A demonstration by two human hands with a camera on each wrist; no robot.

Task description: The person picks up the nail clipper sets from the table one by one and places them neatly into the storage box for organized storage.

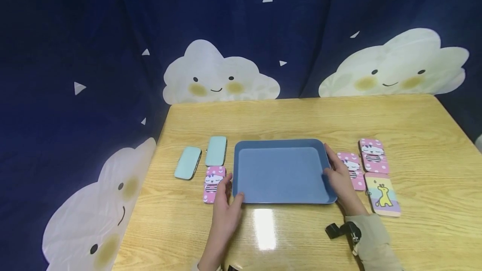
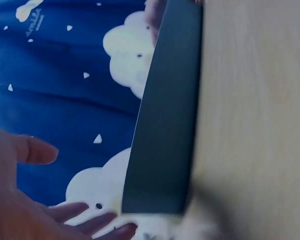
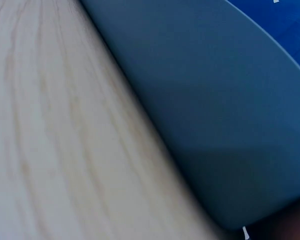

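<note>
A blue rectangular tray lies on the wooden table between both hands. My right hand grips its right side, thumb over the rim and fingers along the outside. My left hand is beside the tray's left front corner, thumb and fingers spread. In the left wrist view, a gap shows between the left hand and the tray's wall. The right wrist view is mostly filled by the tray's outer wall. Nearest the left fingers is a pink cat-print case; another pink case lies partly behind the right hand.
Two mint-green cases lie left of the tray. Farther right are a pink cat-print case and a striped giraffe case. Behind the wooden table hangs a dark blue curtain with cloud prints.
</note>
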